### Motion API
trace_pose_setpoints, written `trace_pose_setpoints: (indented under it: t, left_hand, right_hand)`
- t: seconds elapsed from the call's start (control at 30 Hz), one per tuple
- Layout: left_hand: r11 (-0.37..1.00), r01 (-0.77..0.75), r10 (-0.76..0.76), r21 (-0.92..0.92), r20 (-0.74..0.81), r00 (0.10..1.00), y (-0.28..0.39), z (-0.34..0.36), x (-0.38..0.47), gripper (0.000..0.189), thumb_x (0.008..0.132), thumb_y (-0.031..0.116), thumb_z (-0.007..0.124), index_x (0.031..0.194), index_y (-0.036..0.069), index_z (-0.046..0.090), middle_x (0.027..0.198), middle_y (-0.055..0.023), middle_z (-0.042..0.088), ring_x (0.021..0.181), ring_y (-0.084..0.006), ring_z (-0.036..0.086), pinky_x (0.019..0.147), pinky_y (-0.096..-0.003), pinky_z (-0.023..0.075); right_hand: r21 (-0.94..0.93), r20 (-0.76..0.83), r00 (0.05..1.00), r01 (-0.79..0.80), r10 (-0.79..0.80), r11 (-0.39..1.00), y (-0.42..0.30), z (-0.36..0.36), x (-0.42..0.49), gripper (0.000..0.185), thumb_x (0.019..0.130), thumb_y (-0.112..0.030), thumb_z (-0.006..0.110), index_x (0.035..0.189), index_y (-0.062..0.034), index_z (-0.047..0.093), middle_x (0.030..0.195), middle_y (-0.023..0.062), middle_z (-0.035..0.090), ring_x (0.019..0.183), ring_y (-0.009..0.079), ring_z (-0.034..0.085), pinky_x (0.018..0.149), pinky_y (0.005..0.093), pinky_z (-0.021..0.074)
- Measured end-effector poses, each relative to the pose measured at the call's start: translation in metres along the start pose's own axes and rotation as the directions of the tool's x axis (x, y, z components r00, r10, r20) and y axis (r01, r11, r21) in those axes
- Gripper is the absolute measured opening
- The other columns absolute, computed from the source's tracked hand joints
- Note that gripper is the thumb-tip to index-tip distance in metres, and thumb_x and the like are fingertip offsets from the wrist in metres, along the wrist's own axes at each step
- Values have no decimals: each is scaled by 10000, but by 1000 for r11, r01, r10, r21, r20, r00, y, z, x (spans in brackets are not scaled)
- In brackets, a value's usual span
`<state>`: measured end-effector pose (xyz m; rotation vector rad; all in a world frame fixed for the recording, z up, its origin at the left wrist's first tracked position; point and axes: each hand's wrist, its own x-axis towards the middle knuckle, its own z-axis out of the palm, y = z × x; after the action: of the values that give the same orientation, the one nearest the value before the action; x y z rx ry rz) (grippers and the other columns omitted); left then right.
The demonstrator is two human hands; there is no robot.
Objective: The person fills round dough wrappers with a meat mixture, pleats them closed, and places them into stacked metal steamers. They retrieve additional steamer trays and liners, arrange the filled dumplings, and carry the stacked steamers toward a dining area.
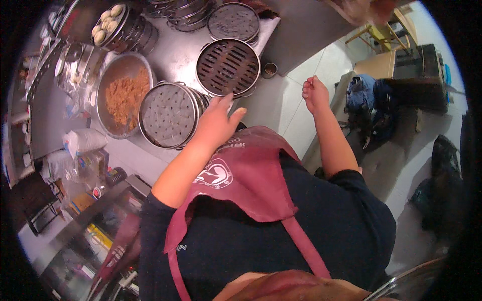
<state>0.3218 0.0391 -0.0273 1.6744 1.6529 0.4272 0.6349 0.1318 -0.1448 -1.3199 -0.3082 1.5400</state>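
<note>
My left hand (pixel 218 121) reaches to the near rim of a round metal steamer tray (pixel 228 67) with a slotted base; the fingers are apart and nothing is held, though whether they touch the rim I cannot tell. To its left stands a stack of steamer trays, the top one (pixel 168 115) lined with a perforated sheet. A large metal bowl (pixel 145 64) holds an orange-brown crumbly filling (pixel 127 96). Out over the floor on the right, my right hand (pixel 315 94) is curled, with no object visible in it. Another lined steamer tray (pixel 233 22) lies beyond the slotted one.
Pale buns (pixel 106 23) sit on a steamer stack at the back left. More steamer rings (pixel 188 11) stand at the metal table's (pixel 171 50) far side. A small metal cup (pixel 269 70) is by its right edge. Boxes and dark bags (pixel 363 96) lie at right.
</note>
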Motion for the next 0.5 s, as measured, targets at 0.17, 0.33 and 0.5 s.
trace_pose_setpoints:
  t: [0.17, 0.33, 0.5]
  left_hand:
    - [1000, 1, -1, 2, -47, 999, -2, -22, -19, 478, 867, 276, 605, 1255, 10, 521, 1032, -168, 577, 934, -276, 584, 839, -345, 459]
    - [951, 77, -131, -300, -162, 978, -13, -44, -54, 401, 901, 193, 568, 1251, 1, 531, 1012, -86, 588, 934, -166, 565, 850, -289, 448]
    - [821, 90, -211, -563, -152, 966, -20, -59, -77, 430, 931, 209, 547, 1286, -28, 485, 1034, -78, 584, 977, -172, 566, 897, -308, 447]
  right_hand:
    - [-98, -5, 943, 330, -332, 939, -56, 26, -40, 194, 970, -205, 477, 968, -21, 541, 672, 26, 491, 543, 103, 423, 492, 218, 339]
    - [-189, -99, 333, 919, -938, 347, -89, 32, -82, 163, 940, -110, 477, 1006, 11, 563, 817, 23, 534, 691, 79, 479, 593, 212, 411]
    - [-846, 140, 523, 504, -841, 172, -26, 32, 27, 262, 911, -178, 519, 1062, 28, 579, 1015, 123, 599, 946, 238, 560, 846, 363, 454]
